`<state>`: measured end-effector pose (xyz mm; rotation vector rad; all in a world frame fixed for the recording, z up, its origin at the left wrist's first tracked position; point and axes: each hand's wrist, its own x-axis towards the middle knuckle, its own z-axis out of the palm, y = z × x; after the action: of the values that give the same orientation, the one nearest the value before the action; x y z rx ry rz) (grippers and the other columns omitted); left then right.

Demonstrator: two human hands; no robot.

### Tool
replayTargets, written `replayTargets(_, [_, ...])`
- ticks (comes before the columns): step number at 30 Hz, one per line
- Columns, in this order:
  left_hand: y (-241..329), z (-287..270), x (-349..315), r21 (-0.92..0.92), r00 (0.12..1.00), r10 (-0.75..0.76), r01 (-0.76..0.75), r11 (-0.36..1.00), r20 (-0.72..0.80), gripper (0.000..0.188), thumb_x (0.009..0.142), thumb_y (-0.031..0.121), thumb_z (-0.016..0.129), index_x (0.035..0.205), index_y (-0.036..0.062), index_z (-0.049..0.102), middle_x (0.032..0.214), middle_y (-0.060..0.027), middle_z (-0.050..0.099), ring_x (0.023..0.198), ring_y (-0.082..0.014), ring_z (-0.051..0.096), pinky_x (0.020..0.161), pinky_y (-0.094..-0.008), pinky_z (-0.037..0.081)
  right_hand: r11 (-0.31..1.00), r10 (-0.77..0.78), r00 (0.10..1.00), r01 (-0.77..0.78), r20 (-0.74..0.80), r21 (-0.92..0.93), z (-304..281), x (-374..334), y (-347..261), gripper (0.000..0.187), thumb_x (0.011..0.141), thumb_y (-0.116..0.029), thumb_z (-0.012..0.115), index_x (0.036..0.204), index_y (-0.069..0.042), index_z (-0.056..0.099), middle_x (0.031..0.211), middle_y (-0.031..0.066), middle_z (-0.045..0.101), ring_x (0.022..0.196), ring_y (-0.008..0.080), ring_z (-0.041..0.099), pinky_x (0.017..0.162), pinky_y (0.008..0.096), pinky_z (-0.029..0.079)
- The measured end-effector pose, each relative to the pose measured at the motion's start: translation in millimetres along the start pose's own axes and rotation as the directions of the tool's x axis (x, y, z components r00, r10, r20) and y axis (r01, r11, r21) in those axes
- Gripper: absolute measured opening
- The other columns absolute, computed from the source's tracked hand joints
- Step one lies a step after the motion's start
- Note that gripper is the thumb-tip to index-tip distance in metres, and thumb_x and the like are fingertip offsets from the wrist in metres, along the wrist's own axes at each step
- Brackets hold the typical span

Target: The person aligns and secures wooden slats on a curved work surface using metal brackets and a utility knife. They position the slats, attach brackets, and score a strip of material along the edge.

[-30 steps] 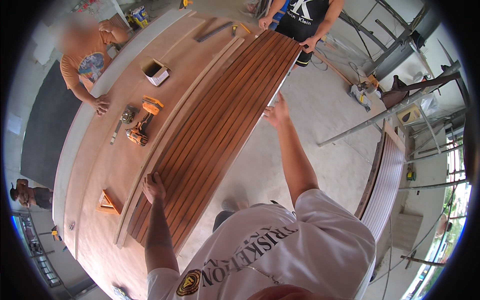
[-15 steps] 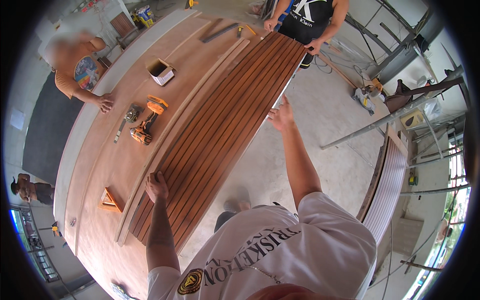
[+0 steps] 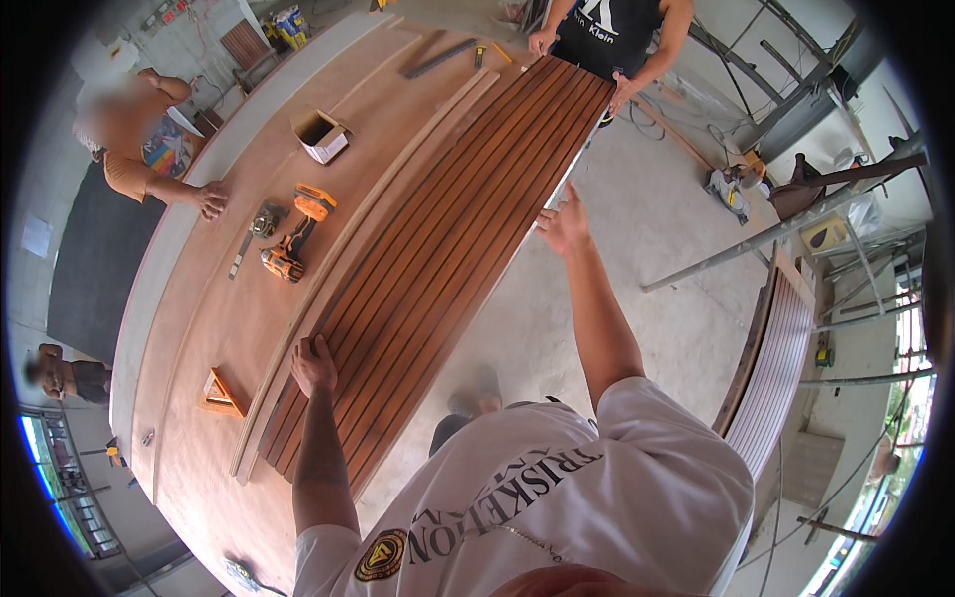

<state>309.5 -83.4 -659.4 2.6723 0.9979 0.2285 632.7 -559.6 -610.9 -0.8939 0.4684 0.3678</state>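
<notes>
A long brown slatted wood panel (image 3: 438, 269) slants from near my body to the far right, over the table's right side. My left hand (image 3: 314, 366) is closed round its left edge near the close end, thumb side toward the panel. Farther along, my right hand (image 3: 565, 224) holds the pale right edge, with the index finger stretched along it and the other fingers partly hidden. At the far end, a person in a black sleeveless top grips both corners with their hands (image 3: 622, 92). A thin wood strip (image 3: 343, 269) lies beside the panel's left edge.
On the large wooden table (image 3: 189, 328) are an orange cordless drill (image 3: 288, 249), a tape measure (image 3: 266, 220), an open small box (image 3: 321, 137) and an orange speed square (image 3: 223, 394). Another person's hand (image 3: 211, 201) rests at left. Metal scaffold pipes (image 3: 736, 257) and stacked panels (image 3: 771, 368) stand right.
The panel's far end has shifted slightly up and right in view, with the far person's hands. My hands keep their places on its edges. The person at left has leaned slightly left.
</notes>
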Motion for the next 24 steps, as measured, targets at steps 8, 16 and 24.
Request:
replayTargets(8, [-0.4, 1.1, 0.4, 0.001, 1.0, 0.023, -0.023, 1.0, -0.02, 0.047, 0.109, 0.049, 0.049, 0.114, 0.0057, 0.066, 0.115, -0.0197, 0.067, 0.113, -0.0426, 0.062, 0.1, -0.0569, 0.046, 1.0, 0.006, 0.998, -0.005, 0.066, -0.014, -4.4, -1.8, -1.1, 0.118, 0.103, -0.072, 0.047, 0.164, -0.004, -0.028, 0.174, 0.0375, 0.002, 0.163, 0.0489, 0.013, 0.131, 0.059, 0.0])
replayTargets(16, [-3.1, 1.9, -0.3, -0.003, 1.0, 0.003, -0.003, 1.0, -0.005, 0.046, 0.108, 0.05, 0.05, 0.114, 0.0073, 0.066, 0.116, -0.0165, 0.067, 0.117, -0.0404, 0.061, 0.103, -0.0553, 0.045, 1.0, 0.002, 0.999, -0.002, 0.041, -0.001, -4.7, -2.6, 1.3, 0.116, 0.103, -0.072, 0.047, 0.167, -0.005, -0.022, 0.175, 0.0357, 0.003, 0.163, 0.0486, 0.014, 0.131, 0.0597, -0.002])
replayTargets(24, [3.7, -3.3, 0.0, 0.006, 0.999, -0.039, 0.039, 0.999, 0.023, 0.044, 0.108, 0.049, 0.051, 0.112, 0.0081, 0.066, 0.116, -0.0161, 0.067, 0.119, -0.0388, 0.06, 0.104, -0.0542, 0.045, 0.999, 0.007, 1.0, -0.008, 0.017, 0.031, -46.4, 11.9, 25.3, 0.1, 0.106, -0.063, 0.05, 0.172, -0.003, 0.004, 0.173, 0.0305, 0.019, 0.158, 0.0465, 0.028, 0.13, 0.0539, 0.017])
